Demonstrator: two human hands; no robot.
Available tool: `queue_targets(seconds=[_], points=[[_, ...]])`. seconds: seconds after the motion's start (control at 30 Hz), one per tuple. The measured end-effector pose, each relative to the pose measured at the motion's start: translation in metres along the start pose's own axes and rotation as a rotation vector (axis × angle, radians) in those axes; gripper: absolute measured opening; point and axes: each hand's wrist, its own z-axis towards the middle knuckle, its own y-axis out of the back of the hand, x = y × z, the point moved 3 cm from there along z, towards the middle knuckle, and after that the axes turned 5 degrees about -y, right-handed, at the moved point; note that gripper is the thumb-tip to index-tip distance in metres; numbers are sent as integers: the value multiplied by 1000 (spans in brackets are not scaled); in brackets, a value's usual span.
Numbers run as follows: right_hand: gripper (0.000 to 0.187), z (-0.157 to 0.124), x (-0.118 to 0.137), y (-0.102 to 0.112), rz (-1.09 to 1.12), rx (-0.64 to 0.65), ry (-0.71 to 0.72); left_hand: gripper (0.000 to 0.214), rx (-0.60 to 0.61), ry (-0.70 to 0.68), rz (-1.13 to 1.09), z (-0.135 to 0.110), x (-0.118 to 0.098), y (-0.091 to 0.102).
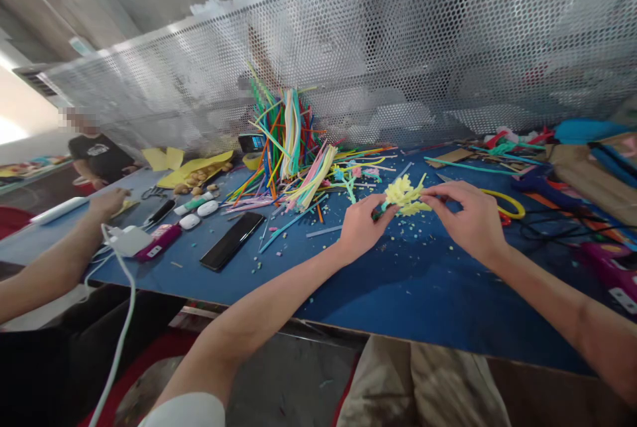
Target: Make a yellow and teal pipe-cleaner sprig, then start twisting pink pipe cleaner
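Note:
Above the blue table, a fluffy yellow pipe-cleaner flower (402, 195) is held between my two hands. My left hand (365, 225) is closed around its base, where a bit of dark green shows at the fingers. With thumb and forefinger, my right hand (468, 218) pinches the flower's right edge. Scissors with yellow handles (512, 203) lie just behind my right hand, partly covered by it. Small pink and blue pipe-cleaner flowers (354, 174) rest on the table beyond my left hand.
Bundles of coloured pipe cleaners (288, 142) stand and lie at the back against a perforated metal panel (398, 49). A black phone (232, 241) and a purple power strip (158, 243) lie left. A co-worker's arm (60, 254) reaches in from the left. Cut scraps dot the blue table (368, 307).

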Motion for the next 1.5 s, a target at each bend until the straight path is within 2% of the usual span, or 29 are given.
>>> queue_targets(seconds=[0.2,0.37,0.57,0.83,0.93,1.1,1.37,1.5], points=[[9,-1,1,1,7,-17,3,32,27,-69,-68,0,-7,4],[6,0,-2,3,11,30,130,34,62,-76,-60,-1,-1,5],[2,0,-7,6,-93,-1,203,34,43,-78,-49,-2,5,3],[2,1,2,9,-107,-29,181,28,76,-174,-68,-1,-2,7],[10,2,3,9,-77,-25,148,29,82,-185,-59,-1,-1,7],[8,3,-1,6,-5,53,157,30,68,-191,-47,-1,2,7],[8,5,-8,5,-1,81,188,35,72,-149,-77,1,3,10],[6,5,-7,3,12,98,197,38,207,-18,-271,2,2,8]])
